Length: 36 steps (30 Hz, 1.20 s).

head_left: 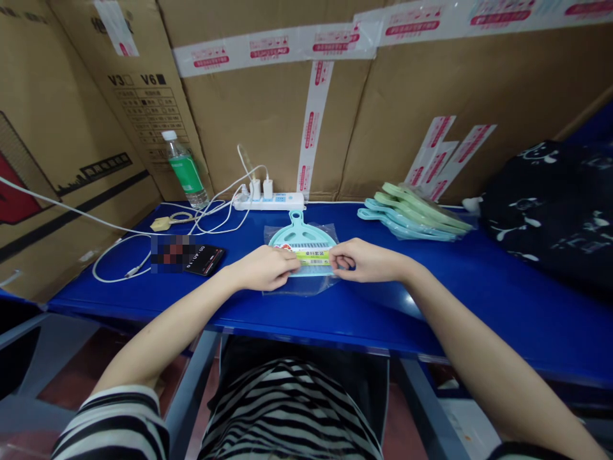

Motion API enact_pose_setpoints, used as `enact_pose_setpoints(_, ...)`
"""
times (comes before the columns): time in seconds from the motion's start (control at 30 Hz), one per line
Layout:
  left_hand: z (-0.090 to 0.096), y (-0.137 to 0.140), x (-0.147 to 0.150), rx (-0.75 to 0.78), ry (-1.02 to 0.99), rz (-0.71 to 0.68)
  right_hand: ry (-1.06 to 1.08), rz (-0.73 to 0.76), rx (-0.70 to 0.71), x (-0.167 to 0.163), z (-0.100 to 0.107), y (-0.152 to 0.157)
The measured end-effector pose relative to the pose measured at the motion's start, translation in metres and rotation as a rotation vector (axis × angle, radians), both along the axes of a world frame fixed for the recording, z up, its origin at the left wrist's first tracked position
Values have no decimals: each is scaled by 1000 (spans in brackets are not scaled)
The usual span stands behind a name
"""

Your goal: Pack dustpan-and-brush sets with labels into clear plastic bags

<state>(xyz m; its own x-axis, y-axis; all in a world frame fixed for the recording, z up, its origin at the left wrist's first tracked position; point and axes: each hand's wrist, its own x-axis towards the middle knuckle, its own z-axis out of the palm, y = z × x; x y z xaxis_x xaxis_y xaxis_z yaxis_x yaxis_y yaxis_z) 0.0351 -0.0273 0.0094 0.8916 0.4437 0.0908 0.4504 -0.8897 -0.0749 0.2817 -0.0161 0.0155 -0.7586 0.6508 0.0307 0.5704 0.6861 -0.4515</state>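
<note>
Nearest is the person's striped shirt [287, 415], against the near edge of the blue table [306, 313]. On the table, in front of the body, a pale blue scoop [299, 231] lies flat in a clear bag [294, 287], its holed handle pointing away from the person. A yellow-green label [313, 255] runs across the scoop. The left hand [268, 267] rests at the label's left end, fingers bent; whether they grip anything I cannot tell. The right hand [361, 259] has its fingers curled in at the label's right end; whether they pinch it or the clear bag, I cannot tell.

To the left lies a phone [205, 260], and beyond it a yellowish adapter [161, 223]. To the right, green and blue scoops [407, 214] lie stacked in clear wrapping, near a dark patterned bag [541, 211]. Farther back are a power strip [280, 202] with white cables and an upright bottle [186, 176] with a green wrapper. Behind everything stands taped cardboard [253, 96].
</note>
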Motion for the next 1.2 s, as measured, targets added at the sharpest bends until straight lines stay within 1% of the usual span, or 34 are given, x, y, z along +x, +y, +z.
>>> enact_pose_setpoints(0.17, 7, -4, 1, -85, 79, 75, -19, 11, -4, 0, 0, 0)
enact_pose_setpoints(0.33, 13, -7, 1, -138, 141, 135, -38, 11, -15, 0, 1, 0)
enact_pose_setpoints(0.5, 15, -6, -2, -190, 124, 169, -66, 13, -27, 1, 1, 0)
enact_pose_setpoints(0.63, 14, -4, -3, -209, 78, 166, -78, 22, -42, 1, 2, 0)
enact_pose_setpoints(0.77, 10, -1, -5, -188, 31, 166, -92, -24, -54, 0, 1, 1)
enact_pose_setpoints(0.93, 5, 2, -6, -124, -2, 192, -121, -137, -4, -3, -1, 2)
enact_pose_setpoints(1.07, 4, 3, -6, -88, 41, 179, -161, -153, 20, -6, 0, 3)
enact_pose_setpoints(1.2, 2, 3, -5, -36, 37, 136, -170, -175, 26, -7, 0, 3)
